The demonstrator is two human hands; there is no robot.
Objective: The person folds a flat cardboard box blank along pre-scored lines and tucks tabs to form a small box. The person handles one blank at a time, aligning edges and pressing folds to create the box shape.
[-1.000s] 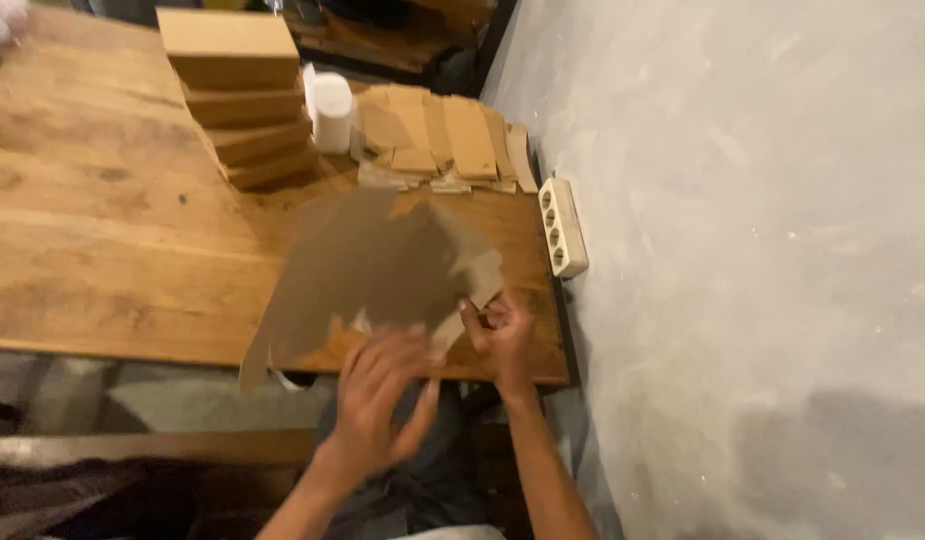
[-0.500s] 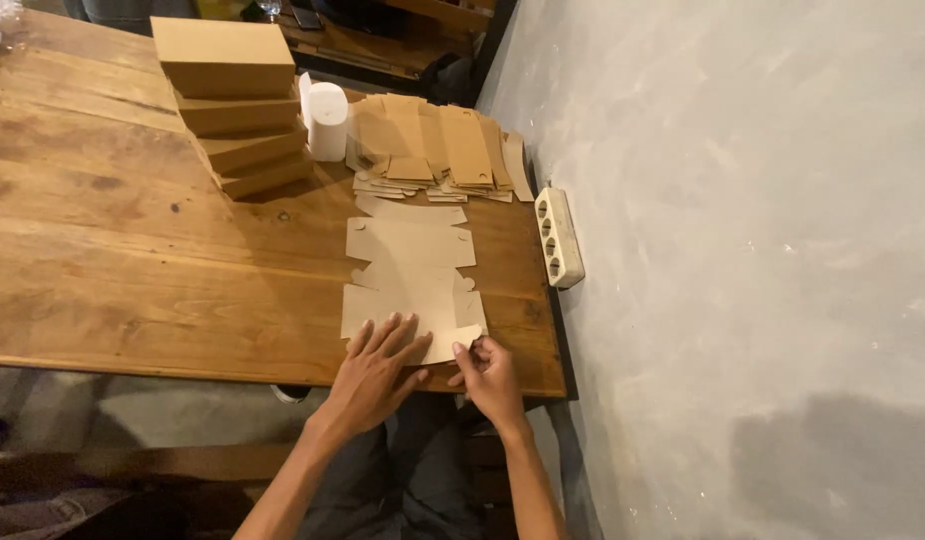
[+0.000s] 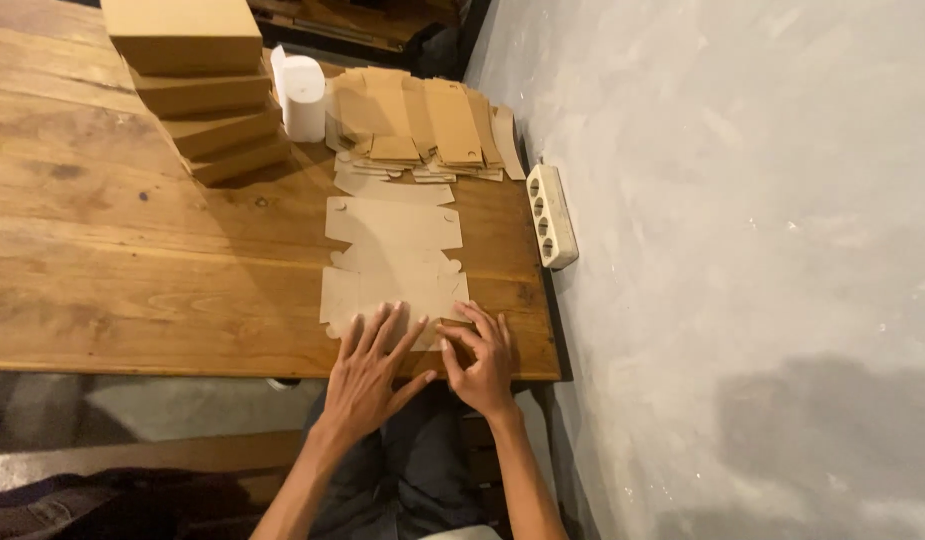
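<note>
A flat, unfolded brown cardboard box blank [image 3: 394,255] lies on the wooden table [image 3: 132,260] near its front right corner. My left hand [image 3: 367,375] rests palm down with fingers spread on the blank's near edge. My right hand [image 3: 479,360] sits beside it, fingers curled on the blank's near right flap. Neither hand lifts the cardboard.
A stack of folded brown boxes [image 3: 197,85] stands at the back left, with a white roll [image 3: 304,97] next to it. A pile of flat cardboard blanks [image 3: 422,125] lies behind the blank. A white power strip [image 3: 550,215] hangs at the table's right edge, by the grey wall.
The cardboard blank, tilted up and moving a second ago, now lies flat on the table. Both hands have settled on its near edge.
</note>
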